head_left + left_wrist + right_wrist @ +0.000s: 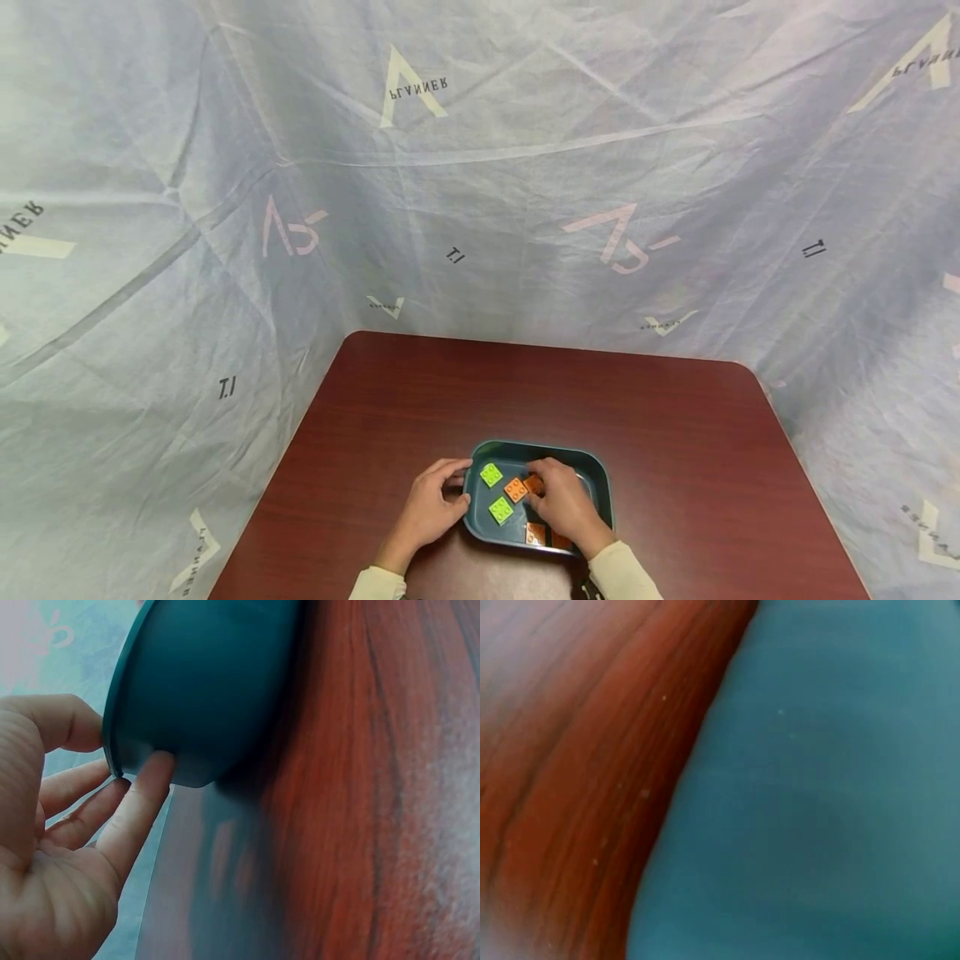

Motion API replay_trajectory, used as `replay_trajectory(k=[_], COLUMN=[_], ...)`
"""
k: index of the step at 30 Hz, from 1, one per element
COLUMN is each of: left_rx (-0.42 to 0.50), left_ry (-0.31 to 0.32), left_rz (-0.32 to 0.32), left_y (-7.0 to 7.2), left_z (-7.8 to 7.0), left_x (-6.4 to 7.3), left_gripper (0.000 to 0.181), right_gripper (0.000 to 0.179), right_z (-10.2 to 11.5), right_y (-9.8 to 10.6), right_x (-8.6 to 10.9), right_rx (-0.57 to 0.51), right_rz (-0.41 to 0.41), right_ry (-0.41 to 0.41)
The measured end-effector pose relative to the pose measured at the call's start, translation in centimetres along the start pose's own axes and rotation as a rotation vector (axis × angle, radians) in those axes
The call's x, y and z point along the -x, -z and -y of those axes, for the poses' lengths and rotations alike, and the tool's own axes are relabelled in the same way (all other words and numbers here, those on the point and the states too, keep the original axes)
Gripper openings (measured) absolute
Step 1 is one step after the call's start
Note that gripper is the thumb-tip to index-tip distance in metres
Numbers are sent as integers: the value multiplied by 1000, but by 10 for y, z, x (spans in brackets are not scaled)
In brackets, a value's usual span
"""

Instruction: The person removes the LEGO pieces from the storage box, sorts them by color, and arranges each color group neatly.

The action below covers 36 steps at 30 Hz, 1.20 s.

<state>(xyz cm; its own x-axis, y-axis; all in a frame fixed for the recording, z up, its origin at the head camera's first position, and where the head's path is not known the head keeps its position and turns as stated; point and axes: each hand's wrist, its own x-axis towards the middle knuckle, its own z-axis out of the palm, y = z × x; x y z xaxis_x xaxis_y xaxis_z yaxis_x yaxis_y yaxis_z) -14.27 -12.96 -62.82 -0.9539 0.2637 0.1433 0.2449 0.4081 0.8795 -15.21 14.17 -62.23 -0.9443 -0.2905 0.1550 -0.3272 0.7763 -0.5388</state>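
Observation:
A dark teal tray [538, 552] with rounded corners lies on the table. My left hand [433, 504] holds its left end. In the left wrist view, the bent fingers of the left hand [71, 802] meet the rim, and one fingertip presses the outer wall of the tray [202, 682]. Inside the tray, my right hand [564, 502] has thumb and fingers around an orange toy brick [533, 484], partly hidden by them. Beside it lies another orange brick [515, 490]. Only the tray's wall [802, 787] and the tabletop show in the right wrist view.
Two lime green bricks [500, 510] lie in the tray's left half. At its near side sit an orange brick [535, 534] and a darker orange one [560, 541] in shadow. The reddish-brown table [480, 392] backs onto grey printed sheeting [517, 250].

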Motion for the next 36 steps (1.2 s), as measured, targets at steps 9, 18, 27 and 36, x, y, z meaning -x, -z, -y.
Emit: replay_trajectory(k=[9, 18, 27, 36], left_rx=[-19, -40, -29, -38], left_ry=[-9, 11, 2, 6], left_rz=[-10, -7, -19, -31], left_y=[1, 1, -2, -4], left_z=[-1, 2, 5, 8], left_x=[-1, -1, 0, -1], left_gripper=[53, 53, 53, 53], right_gripper=[43, 41, 37, 41], right_z=[1, 2, 1, -3], right_y=[-2, -6, -9, -6], right_x=[-1, -1, 1, 1], right_rx=[44, 81, 89, 42], right_rz=[-1, 0, -22, -44], right_ry=[11, -15, -13, -3])
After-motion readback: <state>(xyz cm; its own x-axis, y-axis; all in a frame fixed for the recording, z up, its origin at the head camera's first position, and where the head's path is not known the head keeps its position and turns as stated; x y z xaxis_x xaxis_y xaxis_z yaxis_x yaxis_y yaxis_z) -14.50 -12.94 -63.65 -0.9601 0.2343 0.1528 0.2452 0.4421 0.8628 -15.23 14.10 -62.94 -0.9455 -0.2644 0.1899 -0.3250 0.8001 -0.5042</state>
